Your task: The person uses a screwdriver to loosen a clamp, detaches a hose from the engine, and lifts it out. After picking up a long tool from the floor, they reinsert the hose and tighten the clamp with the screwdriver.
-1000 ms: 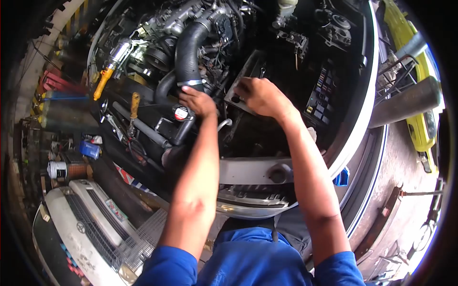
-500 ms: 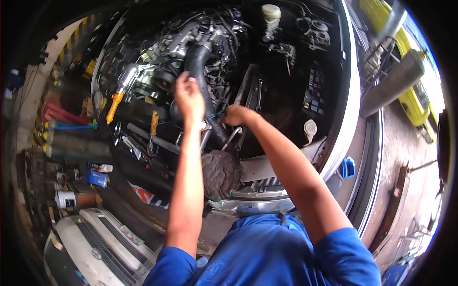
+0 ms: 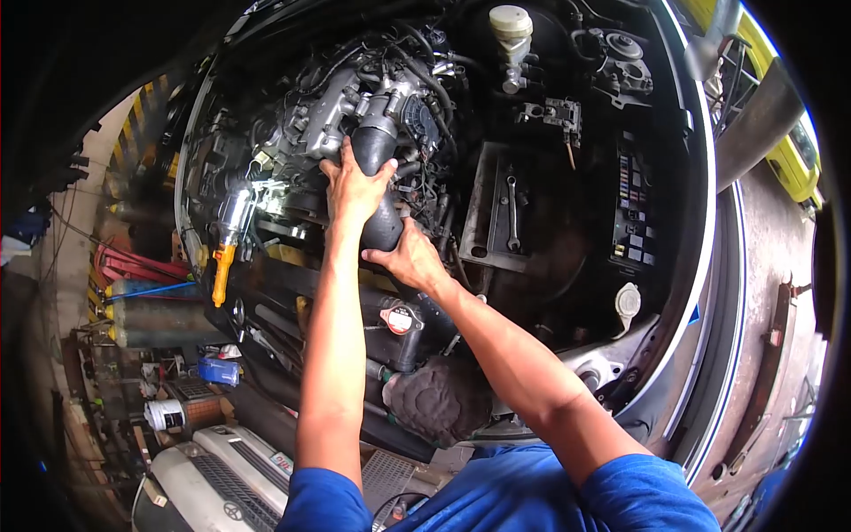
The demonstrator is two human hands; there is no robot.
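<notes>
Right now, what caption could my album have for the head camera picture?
Left hand and right hand hold a thick black hose, with a wrench lying nearby.

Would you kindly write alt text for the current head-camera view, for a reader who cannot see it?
A person's left hand and right hand grip a thick black hose in a vehicle's open engine bay. To the right of the hose, a wrench lies on a metal tray; to the left is an orange-handled tool, apparently a work light.
</notes>
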